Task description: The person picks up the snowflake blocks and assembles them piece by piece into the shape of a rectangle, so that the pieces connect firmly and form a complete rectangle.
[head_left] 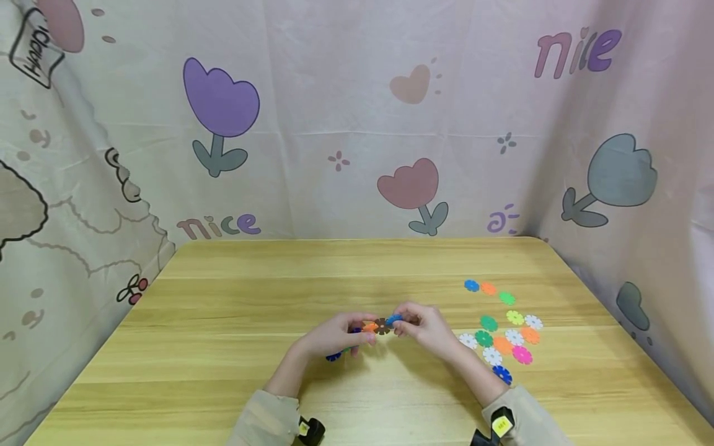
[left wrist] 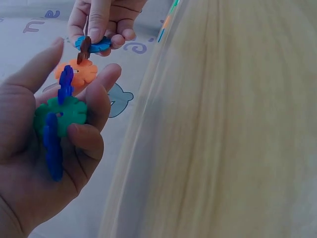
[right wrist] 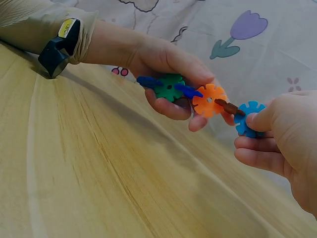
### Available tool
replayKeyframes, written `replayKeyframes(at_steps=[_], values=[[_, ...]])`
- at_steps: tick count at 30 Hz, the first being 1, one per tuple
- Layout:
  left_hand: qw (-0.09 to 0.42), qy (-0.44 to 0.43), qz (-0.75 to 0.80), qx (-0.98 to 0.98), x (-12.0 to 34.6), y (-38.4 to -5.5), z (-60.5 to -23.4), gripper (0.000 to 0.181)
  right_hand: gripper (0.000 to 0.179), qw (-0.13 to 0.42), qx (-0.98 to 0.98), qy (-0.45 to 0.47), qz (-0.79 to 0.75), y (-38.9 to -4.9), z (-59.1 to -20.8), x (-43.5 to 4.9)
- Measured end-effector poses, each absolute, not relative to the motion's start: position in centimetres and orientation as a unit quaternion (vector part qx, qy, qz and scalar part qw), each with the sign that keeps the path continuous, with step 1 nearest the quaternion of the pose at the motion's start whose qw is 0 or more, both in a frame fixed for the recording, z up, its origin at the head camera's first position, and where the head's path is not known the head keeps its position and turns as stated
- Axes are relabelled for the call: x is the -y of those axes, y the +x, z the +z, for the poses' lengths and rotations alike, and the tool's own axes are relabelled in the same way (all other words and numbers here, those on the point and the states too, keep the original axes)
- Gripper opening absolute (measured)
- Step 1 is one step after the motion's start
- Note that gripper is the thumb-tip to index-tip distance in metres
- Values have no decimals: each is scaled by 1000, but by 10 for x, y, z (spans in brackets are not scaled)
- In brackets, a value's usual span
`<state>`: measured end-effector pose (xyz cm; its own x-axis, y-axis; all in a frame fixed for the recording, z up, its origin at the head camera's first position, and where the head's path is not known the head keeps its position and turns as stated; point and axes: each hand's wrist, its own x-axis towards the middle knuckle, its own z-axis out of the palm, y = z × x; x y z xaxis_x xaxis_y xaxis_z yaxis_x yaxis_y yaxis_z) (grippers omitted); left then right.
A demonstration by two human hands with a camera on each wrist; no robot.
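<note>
A chain of interlocking notched plastic discs stretches between the two hands above the table. My left hand [head_left: 331,334] holds its near part, with a dark blue disc [left wrist: 52,148], a green disc [left wrist: 69,114] and a purple-blue disc [left wrist: 65,84] lying along palm and fingers. An orange disc [right wrist: 209,100] shows at the left fingertips, thumb close over it. Beyond it a brown disc [head_left: 382,326] stands edge-on to its neighbours. My right hand [head_left: 426,328] pinches a light blue disc [right wrist: 249,119] between thumb and fingers, and this disc meets the brown one's edge.
Loose discs in several colours lie on the table's right side, among them a pink disc [head_left: 522,355], a white disc [head_left: 493,356] and a blue disc [head_left: 502,374] close to the right forearm. A printed cloth [head_left: 312,111] hangs behind the wooden table [head_left: 223,384].
</note>
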<state>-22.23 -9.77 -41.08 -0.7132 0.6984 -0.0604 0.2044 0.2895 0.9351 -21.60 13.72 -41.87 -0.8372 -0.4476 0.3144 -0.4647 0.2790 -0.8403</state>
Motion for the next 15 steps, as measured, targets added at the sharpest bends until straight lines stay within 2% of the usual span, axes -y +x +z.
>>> replayKeyframes(at_steps=[15], values=[[214,289,522,-774,94,-223,-414,42,8,6,795,295,531,-214,-419,-136]])
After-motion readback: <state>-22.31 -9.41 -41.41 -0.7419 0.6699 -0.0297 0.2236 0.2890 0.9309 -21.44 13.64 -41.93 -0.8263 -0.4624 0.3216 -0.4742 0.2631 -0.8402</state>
